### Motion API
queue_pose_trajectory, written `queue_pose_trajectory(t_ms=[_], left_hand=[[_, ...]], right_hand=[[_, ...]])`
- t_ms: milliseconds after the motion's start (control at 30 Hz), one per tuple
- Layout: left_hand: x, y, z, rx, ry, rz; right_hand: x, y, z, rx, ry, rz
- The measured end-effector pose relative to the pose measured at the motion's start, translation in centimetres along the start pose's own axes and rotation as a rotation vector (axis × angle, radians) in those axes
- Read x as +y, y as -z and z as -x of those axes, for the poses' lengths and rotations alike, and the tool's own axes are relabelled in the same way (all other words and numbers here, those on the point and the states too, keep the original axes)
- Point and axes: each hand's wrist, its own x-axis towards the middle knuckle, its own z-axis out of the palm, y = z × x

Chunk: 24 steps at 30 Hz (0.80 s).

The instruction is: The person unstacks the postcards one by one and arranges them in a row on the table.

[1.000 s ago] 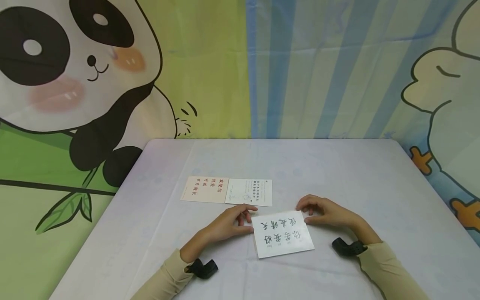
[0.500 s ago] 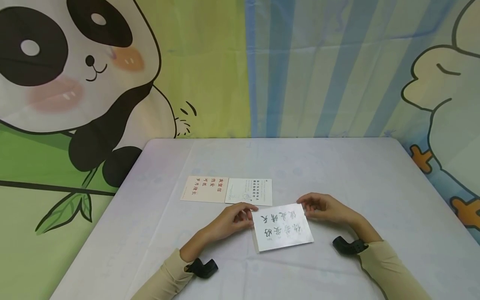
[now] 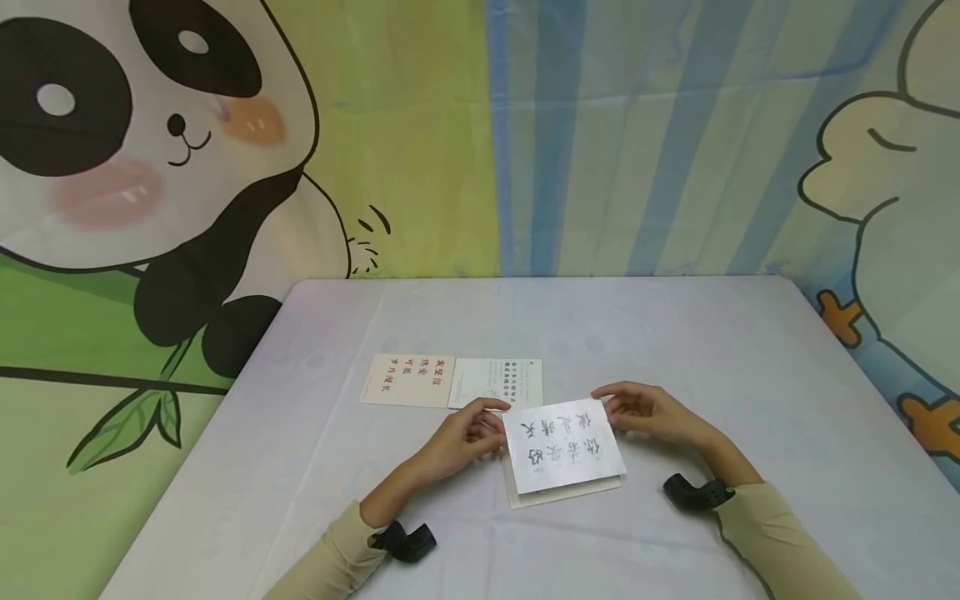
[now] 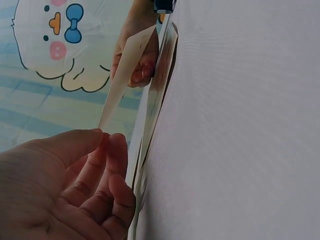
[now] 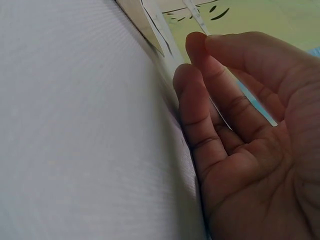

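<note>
A white card (image 3: pixel 562 446) with black handwritten-style characters is raised at a tilt in the middle of the head view. My left hand (image 3: pixel 453 442) pinches its left side between thumb and index finger. On the opposite side, my right hand (image 3: pixel 652 417) pinches it near the far right corner. Beneath lies another pale card or a small stack (image 3: pixel 570 492), mostly covered by the raised card. The left wrist view shows a gap between the lifted card (image 4: pixel 127 70) and the stack (image 4: pixel 161 75) on the table. In the right wrist view, thumb and index fingertips meet at the card's edge.
Farther back on the white-covered table (image 3: pixel 675 333), a pinkish card (image 3: pixel 408 380) with red characters lies beside a white printed card (image 3: pixel 495 382), edges touching. A printed cloth with a panda (image 3: pixel 180 125) hangs behind. Black wrist cameras (image 3: pixel 405 542) sit on both wrists.
The white card has risen off the one below and tilted, exposing the lower card's near edge. Both hands have shifted slightly upward in the head view, fingers closing on its sides.
</note>
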Motion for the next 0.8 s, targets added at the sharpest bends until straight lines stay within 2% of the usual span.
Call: queue_pose_trajectory(t_ms=[267,400,567,800], left_hand=[[0.1,0.0,-0.5,0.071,0.023,0.008],[0.2,0.1,-0.7,0.108,0.060,0.005],[0.3,0.0,-1.0,0.125,0.081,-0.016],[0.3,-0.1,-1.5,0.139,0.107,-0.020]], right_hand=[[-0.4,0.0,0.0,0.044,-0.039,0.011],[-0.3,0.0,0.0,0.058,-0.043,-0.007],[-0.1,0.0,0.1,0.074,-0.040,-0.018],[-0.1,0.1,0.3,0.095,0.009,-0.034]])
